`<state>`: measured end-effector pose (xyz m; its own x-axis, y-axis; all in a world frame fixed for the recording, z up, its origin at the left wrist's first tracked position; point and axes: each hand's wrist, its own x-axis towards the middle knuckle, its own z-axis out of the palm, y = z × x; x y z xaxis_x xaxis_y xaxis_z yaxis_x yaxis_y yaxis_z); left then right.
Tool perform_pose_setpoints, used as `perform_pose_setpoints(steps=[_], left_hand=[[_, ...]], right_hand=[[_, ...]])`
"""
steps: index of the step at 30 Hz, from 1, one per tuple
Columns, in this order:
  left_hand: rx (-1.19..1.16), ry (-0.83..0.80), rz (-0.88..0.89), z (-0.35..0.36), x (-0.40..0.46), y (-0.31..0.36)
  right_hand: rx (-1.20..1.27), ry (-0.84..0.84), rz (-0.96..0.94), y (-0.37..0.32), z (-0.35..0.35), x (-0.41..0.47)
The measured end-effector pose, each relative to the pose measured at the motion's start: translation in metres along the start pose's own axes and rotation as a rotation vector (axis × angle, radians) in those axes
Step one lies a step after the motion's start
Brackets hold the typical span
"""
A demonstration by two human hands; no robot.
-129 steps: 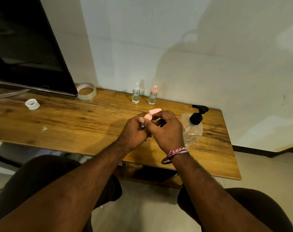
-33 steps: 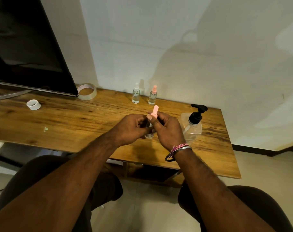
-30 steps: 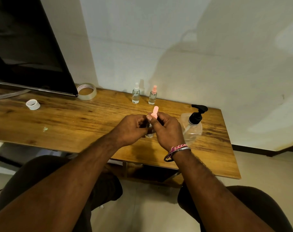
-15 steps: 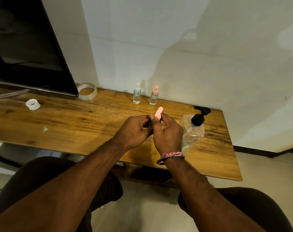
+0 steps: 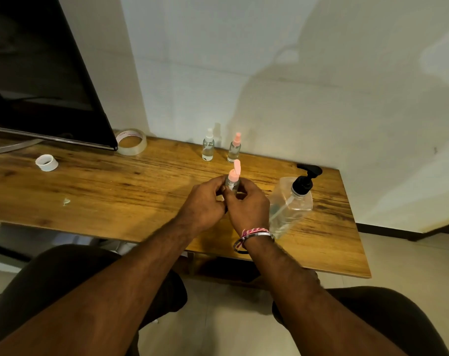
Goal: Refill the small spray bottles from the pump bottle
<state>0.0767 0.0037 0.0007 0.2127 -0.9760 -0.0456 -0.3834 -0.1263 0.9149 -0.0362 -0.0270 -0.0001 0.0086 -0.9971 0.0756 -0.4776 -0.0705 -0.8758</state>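
Two hands meet above the middle of the worktop [image 5: 115, 186], forearms reaching forward from the near edge; the left hand [image 5: 204, 201] and the right hand [image 5: 249, 206] both curl their fingers round a small clear spray bottle [image 5: 232, 185], pinching its body from either side and holding it upright; its pink spray cap [image 5: 235, 172] sticks up above the fingertips. A woven pink bracelet [image 5: 253, 233] circles the right wrist. Just right of the hands stands a clear, soft-shouldered pump bottle [image 5: 290, 204] with a black pump head; two more small spray bottles, one white-capped [image 5: 208, 147], one pink-capped [image 5: 234, 147], stand along the far edge; the worktop is grained, glossy wood.
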Motion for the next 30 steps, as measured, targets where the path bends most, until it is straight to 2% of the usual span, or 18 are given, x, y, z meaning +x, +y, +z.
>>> perform_pose_setpoints(steps=[3,6,14,21,30], left_hand=[[0.091,-0.006,-0.011,0.006,0.005,-0.008],[0.211,0.057,-0.102,0.006,0.021,-0.010],[0.355,0.194,-0.142,0.012,0.088,0.001],[0.311,0.267,-0.226,0.026,0.124,-0.001],[0.251,0.315,-0.282,0.037,0.135,-0.006]], right_hand=[[-0.079,0.022,0.014,0.008,0.012,0.007],[-0.129,0.078,0.056,0.018,0.026,0.023],[-0.021,0.298,0.207,0.023,0.057,0.087],[-0.020,0.397,0.270,0.032,0.069,0.137],[0.004,0.434,0.179,0.042,0.077,0.159]])
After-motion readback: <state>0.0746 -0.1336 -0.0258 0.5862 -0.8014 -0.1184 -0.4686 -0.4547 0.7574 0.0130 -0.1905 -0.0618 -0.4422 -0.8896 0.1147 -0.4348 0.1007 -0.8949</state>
